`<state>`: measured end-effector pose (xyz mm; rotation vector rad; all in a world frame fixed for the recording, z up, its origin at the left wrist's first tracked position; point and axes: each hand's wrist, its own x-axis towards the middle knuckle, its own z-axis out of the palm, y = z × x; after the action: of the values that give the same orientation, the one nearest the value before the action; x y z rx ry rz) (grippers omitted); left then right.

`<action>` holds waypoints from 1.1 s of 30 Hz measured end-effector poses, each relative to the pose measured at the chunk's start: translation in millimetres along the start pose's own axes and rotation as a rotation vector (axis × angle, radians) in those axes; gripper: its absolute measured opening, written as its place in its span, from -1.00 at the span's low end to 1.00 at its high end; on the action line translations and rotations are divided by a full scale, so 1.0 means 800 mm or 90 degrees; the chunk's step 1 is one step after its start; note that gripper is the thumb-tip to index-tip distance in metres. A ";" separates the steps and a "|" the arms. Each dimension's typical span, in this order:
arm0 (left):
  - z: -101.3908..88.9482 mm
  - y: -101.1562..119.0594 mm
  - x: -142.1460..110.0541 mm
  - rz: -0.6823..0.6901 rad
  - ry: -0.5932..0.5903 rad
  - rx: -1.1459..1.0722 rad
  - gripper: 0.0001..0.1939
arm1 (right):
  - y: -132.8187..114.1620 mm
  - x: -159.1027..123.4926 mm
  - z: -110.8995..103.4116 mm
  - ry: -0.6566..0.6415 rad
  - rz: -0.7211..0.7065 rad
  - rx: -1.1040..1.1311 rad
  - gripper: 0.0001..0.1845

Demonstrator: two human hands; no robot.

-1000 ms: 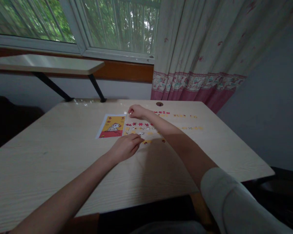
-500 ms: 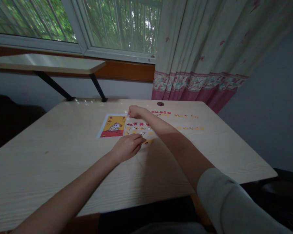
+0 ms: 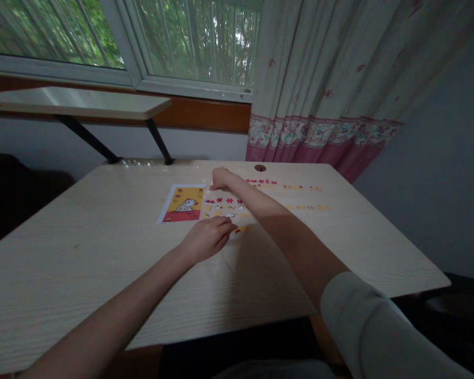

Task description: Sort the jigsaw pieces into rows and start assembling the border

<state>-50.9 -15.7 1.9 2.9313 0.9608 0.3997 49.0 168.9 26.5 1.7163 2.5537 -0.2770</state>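
On the desk, my right hand reaches past the top right corner of a printed picture of a white cartoon animal on yellow and red. Its fingers are bent down and closed; whatever they hold is hidden. My left hand rests lower, thumb and fingers pinched together, the fingertips beside a yellow jigsaw piece with a dark mark. Between my hands lie rows of jigsaw pieces: red ones on top, white and yellow ones below. My right forearm covers part of these rows.
More red pieces and yellow pieces lie in rows right of my forearm. A round cable hole is near the desk's back edge. A raised shelf on black legs stands back left. A curtain hangs behind.
My right hand has shifted slightly up and to the right, a little away from the picture's corner. My left hand stays almost in place.
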 end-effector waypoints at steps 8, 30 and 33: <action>-0.002 0.001 0.000 0.007 0.016 -0.022 -0.70 | -0.001 -0.021 -0.006 0.005 -0.083 0.039 -0.74; -0.004 0.022 0.009 -0.153 0.160 -0.342 -0.82 | 0.053 -0.256 0.049 0.052 -0.116 0.803 -0.73; -0.004 0.025 0.011 -0.189 0.156 -0.382 -0.83 | 0.050 -0.264 0.063 0.106 -0.122 0.858 -0.71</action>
<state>-33.6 -27.1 8.8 2.2026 1.0503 0.8653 164.2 -18.2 2.7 1.6380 2.7365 -2.3430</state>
